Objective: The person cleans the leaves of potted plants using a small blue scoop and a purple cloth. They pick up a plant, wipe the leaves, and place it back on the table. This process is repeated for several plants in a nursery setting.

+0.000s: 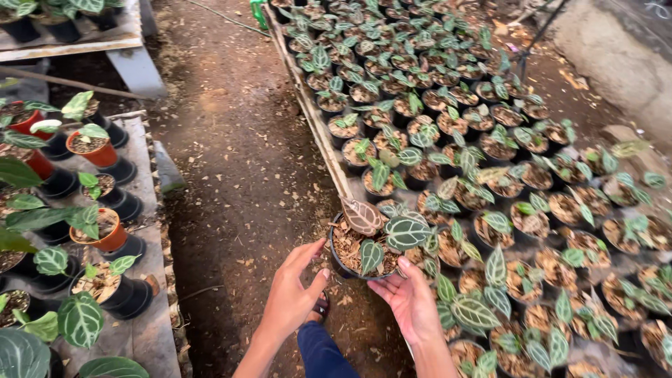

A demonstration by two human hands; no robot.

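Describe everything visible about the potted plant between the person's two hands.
The potted plant sits in a round black pot that looks like plastic, filled with brown chippy bark. It bears heart-shaped dark green leaves with pale veins and one brownish leaf. It is upright at the bed's near corner. The left hand and right hand cup its rim.

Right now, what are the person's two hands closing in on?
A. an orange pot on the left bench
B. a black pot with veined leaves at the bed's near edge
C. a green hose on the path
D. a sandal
B: the left hand and right hand flank the black pot, both open.
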